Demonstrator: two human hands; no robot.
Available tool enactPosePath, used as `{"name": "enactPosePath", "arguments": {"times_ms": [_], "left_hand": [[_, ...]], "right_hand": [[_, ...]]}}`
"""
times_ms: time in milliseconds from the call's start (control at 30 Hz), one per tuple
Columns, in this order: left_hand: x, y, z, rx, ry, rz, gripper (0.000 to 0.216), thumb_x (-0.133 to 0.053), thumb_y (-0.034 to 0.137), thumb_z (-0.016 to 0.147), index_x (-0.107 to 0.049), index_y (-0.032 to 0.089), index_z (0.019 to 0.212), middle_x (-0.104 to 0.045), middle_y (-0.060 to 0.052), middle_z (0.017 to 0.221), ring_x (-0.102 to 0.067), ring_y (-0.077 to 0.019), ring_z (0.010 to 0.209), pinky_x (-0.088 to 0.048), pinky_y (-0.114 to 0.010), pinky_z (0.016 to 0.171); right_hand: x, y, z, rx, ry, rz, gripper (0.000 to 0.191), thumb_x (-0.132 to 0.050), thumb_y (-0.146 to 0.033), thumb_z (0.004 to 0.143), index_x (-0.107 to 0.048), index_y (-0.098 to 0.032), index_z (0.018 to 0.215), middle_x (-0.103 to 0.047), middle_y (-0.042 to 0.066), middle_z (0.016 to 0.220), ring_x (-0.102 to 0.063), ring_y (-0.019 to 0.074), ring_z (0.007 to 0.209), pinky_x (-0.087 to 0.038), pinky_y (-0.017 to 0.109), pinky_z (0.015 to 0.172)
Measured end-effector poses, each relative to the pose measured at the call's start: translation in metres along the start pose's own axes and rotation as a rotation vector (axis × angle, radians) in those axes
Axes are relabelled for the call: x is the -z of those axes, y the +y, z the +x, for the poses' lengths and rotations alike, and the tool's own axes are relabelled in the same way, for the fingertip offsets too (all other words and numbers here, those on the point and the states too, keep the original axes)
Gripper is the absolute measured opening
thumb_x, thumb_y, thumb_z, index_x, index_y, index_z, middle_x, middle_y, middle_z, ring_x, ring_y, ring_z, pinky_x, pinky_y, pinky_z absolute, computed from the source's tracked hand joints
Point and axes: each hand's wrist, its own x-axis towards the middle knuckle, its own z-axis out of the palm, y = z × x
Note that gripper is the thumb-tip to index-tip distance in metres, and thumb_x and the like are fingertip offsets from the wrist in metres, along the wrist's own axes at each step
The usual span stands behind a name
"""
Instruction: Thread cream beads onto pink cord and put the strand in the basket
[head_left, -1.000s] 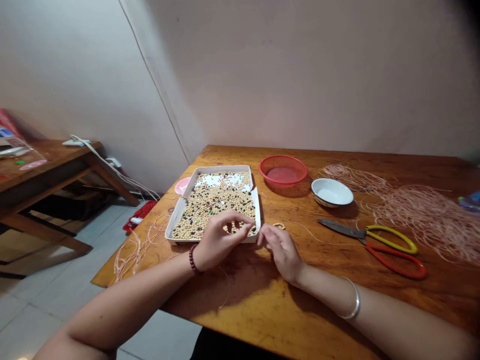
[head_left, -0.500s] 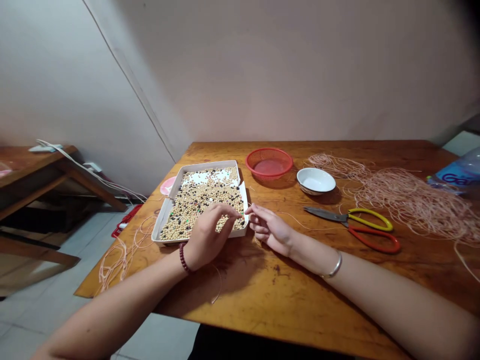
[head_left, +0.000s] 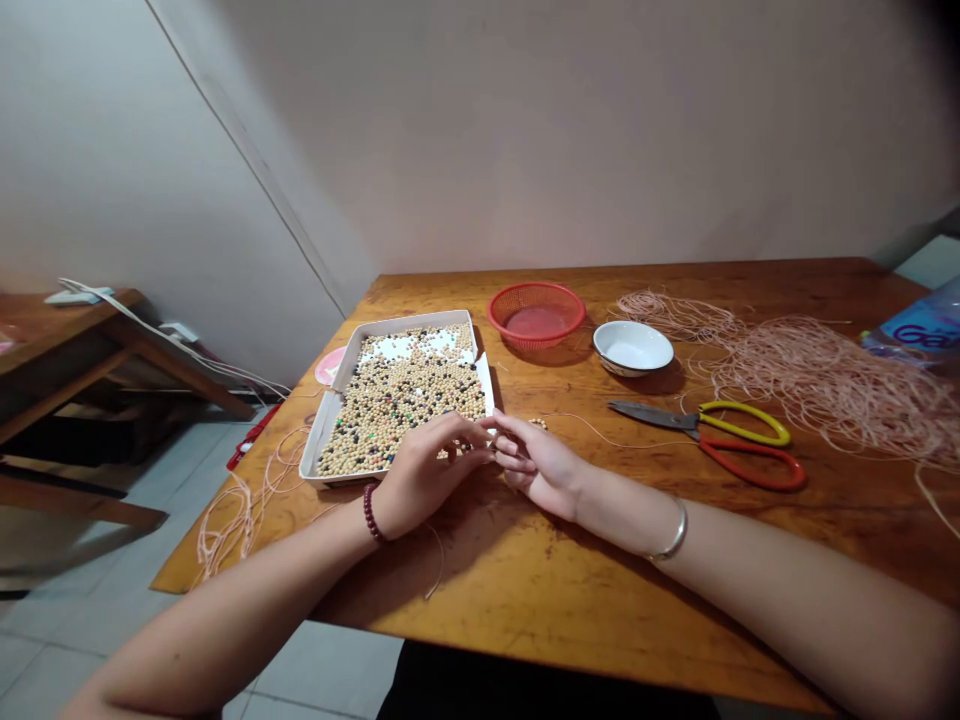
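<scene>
My left hand (head_left: 435,468), with a dark red bead bracelet, is closed in a pinch at the front right corner of a white tray (head_left: 319,440). Its fingertips touch those of my right hand (head_left: 546,468); what they pinch is too small to make out. Closed too, with the fingers curled, my right hand wears a silver bangle and holds a thin pinkish cord (head_left: 600,434), which runs off to the right. A few pale beads (head_left: 538,424) show just behind that hand. Many small beads (head_left: 405,405), mostly cream with black and a few green ones, cover the tray's bottom.
Behind the tray's right side stand a red plastic basket (head_left: 537,318) and a white bowl (head_left: 634,347). Scissors (head_left: 720,438) with yellow and red handles lie right of my hands. A heap of pink cord (head_left: 832,385) spreads farther right, beside a bottle (head_left: 919,325). Looser cords (head_left: 232,525) hang at the left edge.
My left hand has moved right, away from over the beads, until its fingertips meet those of my right hand. Beads now show behind my right hand. The view has shifted slightly.
</scene>
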Motion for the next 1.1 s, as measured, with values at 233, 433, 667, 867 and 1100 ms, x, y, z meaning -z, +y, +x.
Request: {"name": "enactPosePath", "arguments": {"times_ms": [233, 433, 667, 867, 1100], "left_hand": [[-0.006, -0.006, -0.002, 0.047, 0.020, 0.033, 0.009, -0.059, 0.018, 0.086, -0.050, 0.018, 0.087, -0.059, 0.000, 0.082, -0.059, -0.0099, 0.072, -0.049, -0.021, 0.062], [-0.007, -0.004, -0.004, 0.000, 0.006, 0.089, 0.005, -0.053, 0.016, 0.089, -0.048, 0.018, 0.091, -0.057, -0.002, 0.085, -0.058, -0.0120, 0.076, -0.049, -0.024, 0.065], [-0.008, -0.011, -0.006, -0.156, 0.055, 0.240, 0.009, -0.051, 0.012, 0.089, -0.045, 0.018, 0.092, -0.054, -0.003, 0.083, -0.056, -0.0135, 0.076, -0.048, -0.028, 0.069], [-0.009, -0.007, -0.006, -0.209, 0.027, 0.311, 0.011, -0.045, 0.009, 0.089, -0.041, 0.018, 0.085, -0.053, -0.003, 0.081, -0.055, -0.0134, 0.074, -0.047, -0.026, 0.065], [-0.006, -0.006, -0.006, -0.212, -0.085, 0.624, 0.012, -0.039, 0.012, 0.092, -0.044, 0.017, 0.083, -0.052, -0.005, 0.081, -0.048, -0.0153, 0.071, -0.045, -0.027, 0.064]], "right_hand": [[-0.003, 0.003, -0.004, -0.028, 0.018, -0.002, 0.024, -0.066, -0.038, 0.079, -0.064, -0.018, 0.090, -0.035, -0.010, 0.052, -0.015, 0.0022, 0.040, -0.010, 0.017, 0.038], [-0.007, 0.002, -0.005, -0.015, 0.035, -0.030, 0.024, -0.061, -0.039, 0.081, -0.064, -0.018, 0.092, -0.034, -0.010, 0.050, -0.014, 0.0027, 0.038, -0.008, 0.019, 0.038], [-0.011, 0.006, -0.006, 0.040, 0.037, -0.095, 0.026, -0.064, -0.040, 0.080, -0.065, -0.017, 0.093, -0.038, -0.009, 0.051, -0.017, 0.0022, 0.038, -0.007, 0.019, 0.038], [-0.010, 0.007, -0.006, 0.037, 0.070, -0.094, 0.027, -0.066, -0.041, 0.079, -0.067, -0.018, 0.093, -0.037, -0.009, 0.050, -0.017, 0.0019, 0.038, -0.010, 0.018, 0.039], [-0.011, 0.008, -0.006, 0.050, 0.075, -0.112, 0.028, -0.066, -0.041, 0.078, -0.067, -0.018, 0.095, -0.040, -0.009, 0.053, -0.017, 0.0019, 0.038, -0.008, 0.019, 0.038]]}}
